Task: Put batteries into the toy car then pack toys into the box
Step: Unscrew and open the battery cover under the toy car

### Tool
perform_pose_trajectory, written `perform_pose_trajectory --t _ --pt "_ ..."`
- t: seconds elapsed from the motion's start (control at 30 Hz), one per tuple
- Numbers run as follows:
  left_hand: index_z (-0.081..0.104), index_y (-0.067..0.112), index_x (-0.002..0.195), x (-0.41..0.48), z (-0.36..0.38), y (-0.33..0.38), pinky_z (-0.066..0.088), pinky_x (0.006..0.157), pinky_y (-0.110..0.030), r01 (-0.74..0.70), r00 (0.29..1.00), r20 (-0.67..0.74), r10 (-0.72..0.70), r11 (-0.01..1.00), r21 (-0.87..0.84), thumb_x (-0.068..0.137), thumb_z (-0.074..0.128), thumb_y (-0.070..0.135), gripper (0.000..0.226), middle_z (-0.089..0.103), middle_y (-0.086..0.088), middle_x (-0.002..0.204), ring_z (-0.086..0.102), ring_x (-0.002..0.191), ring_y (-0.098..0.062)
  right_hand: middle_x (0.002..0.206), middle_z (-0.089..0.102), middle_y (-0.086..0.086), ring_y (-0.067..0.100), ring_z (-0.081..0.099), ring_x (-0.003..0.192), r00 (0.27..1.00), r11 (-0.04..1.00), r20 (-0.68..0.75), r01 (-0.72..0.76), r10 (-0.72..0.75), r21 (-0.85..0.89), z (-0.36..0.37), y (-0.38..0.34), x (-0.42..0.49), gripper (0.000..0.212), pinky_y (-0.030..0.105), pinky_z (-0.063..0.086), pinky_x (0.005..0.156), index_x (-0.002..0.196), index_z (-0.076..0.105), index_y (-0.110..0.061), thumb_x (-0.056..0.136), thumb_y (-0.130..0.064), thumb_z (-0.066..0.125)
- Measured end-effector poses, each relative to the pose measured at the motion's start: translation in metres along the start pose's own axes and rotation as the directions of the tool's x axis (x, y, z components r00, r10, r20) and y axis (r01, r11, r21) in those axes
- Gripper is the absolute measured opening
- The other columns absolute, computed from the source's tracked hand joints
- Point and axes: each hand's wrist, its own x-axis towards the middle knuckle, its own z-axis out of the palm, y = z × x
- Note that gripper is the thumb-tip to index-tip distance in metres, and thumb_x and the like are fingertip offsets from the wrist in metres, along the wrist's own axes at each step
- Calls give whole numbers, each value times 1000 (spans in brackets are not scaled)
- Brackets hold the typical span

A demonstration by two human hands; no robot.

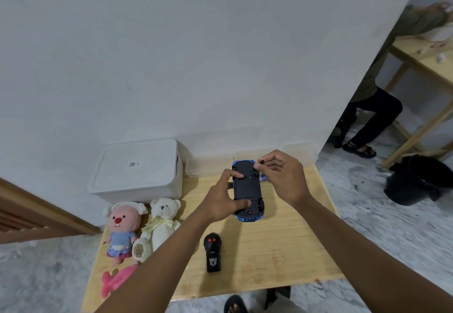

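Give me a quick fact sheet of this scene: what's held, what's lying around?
Car: toy car, underside up, gripped by left hand
Other hand: right hand pinches small dark item at the car's far end; unclear what
On table: remote, pink-faced plush, white bear
Box: white box, lid on, far left

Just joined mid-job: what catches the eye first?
The blue toy car, upside down over the table: left hand grips it, right hand pinches a small dark piece at its far end. Pink plush and white bear lie left, by a closed white box.
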Motion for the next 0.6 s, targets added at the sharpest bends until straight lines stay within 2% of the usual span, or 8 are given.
perform_pose_trajectory --t 0.17,0.6 --pt "46 30 123 -1 1 2 65 72 -48 -2 1000 -3 2 1000 -2 80 86 11 63 60 3 125 57 122 -13 86 76 -2 10 71 80 1000 1000 -6 6 -6 6 0 -3 -2 11 21 58 73 86 72 -10 83 -12 82" --pt "45 30 125 -8 7 1 65 72 -47 -1 1000 -4 1 1000 27 80 85 11 63 61 3 122 58 121 -13 83 76 -2 13 72 79 1000 1000 14 -15 15 -26 -5 0 -9 11 38 62 76 84 72 -14 82 -13 83"
